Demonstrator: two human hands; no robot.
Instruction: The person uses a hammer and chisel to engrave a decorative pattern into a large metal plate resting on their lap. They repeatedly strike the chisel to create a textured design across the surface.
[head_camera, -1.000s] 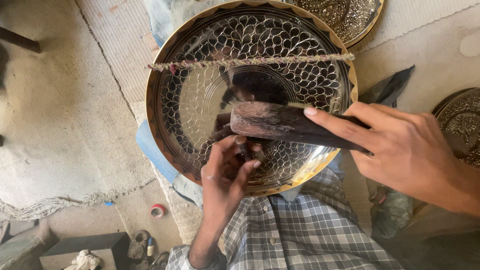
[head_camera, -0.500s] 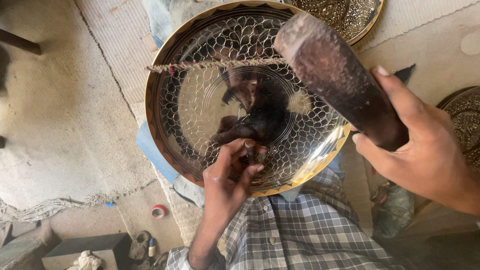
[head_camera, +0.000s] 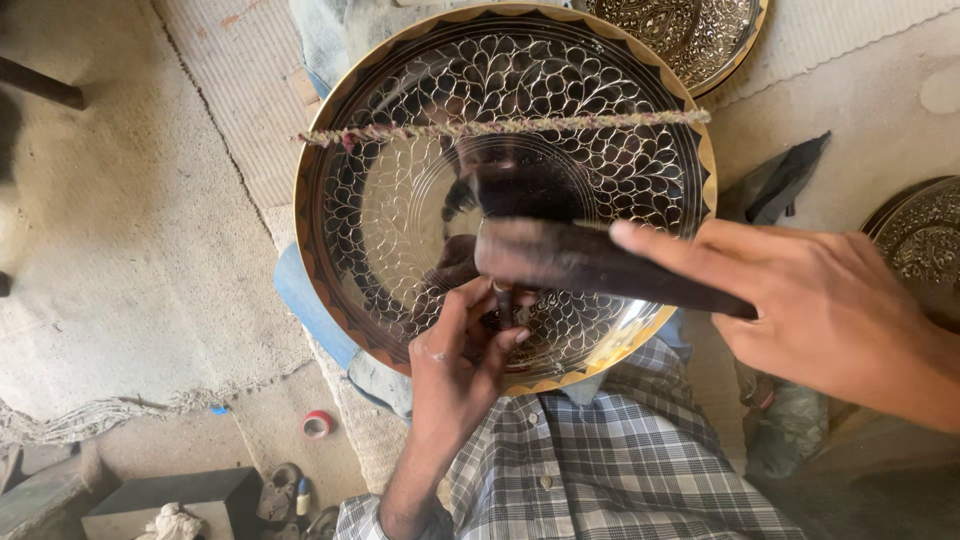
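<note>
**Mallet comes down on the chisel over an engraved brass plate**

Swung down from its raised position of half a second ago, the dark wooden mallet (head_camera: 590, 268) now lies level across the middle of the large engraved plate (head_camera: 400, 200), its blurred head meeting the top of the thin chisel (head_camera: 505, 305). That suggests a blow is landing and the cut is advancing by one small mark near the plate's lower rim. The right hand (head_camera: 830, 315) has its grip wrapped around the mallet's handle, forefinger stretched along it. The left hand (head_camera: 455, 365) has hardly shifted: its fingertips are pressed together, pinching the chisel upright against the leaf pattern. The plate rests tilted on the person's lap, above the checked shirt (head_camera: 590, 470), with a twisted cord (head_camera: 500, 127) stretched across its upper part as before. A second engraved plate (head_camera: 690, 30) lies on the floor at the top edge, a third (head_camera: 925, 235) at the right edge, and a red tape roll (head_camera: 318, 424) sits lower left.
</note>
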